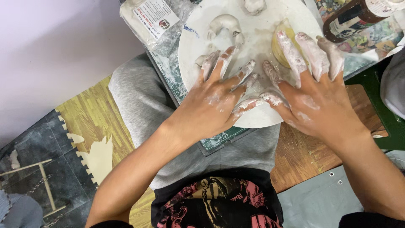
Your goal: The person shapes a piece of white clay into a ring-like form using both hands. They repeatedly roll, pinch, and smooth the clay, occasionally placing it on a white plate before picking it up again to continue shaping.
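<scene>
White clay smears coat both hands, thickest on the fingers. Left hand (pixel 213 103) lies palm down, fingers spread flat on a round white board (pixel 257 31) — gripping nothing. Right hand (pixel 314 97) is likewise open and pressed flat, just beside the left, the two thumbs nearly touching at the board's near edge.

Under the right fingertips (pixel 291 46) sits a yellowish sponge (pixel 278 46), partly covered; fingers rest over it rather than closing round it. Just beyond the left fingertips lies a curled piece of pale clay (pixel 225 23), apart from them. A second small lump (pixel 254 5) sits farther off, at the board's far rim.

Board rests on a green cutting mat (pixel 168 74) across the person's lap, grey trousers (pixel 139 101) showing below the left wrist. Beyond the right hand — a dark bottle (pixel 354 17) lying on its side. Beyond the left, a bag of clay (pixel 147 19) wrapped in clear plastic.
</scene>
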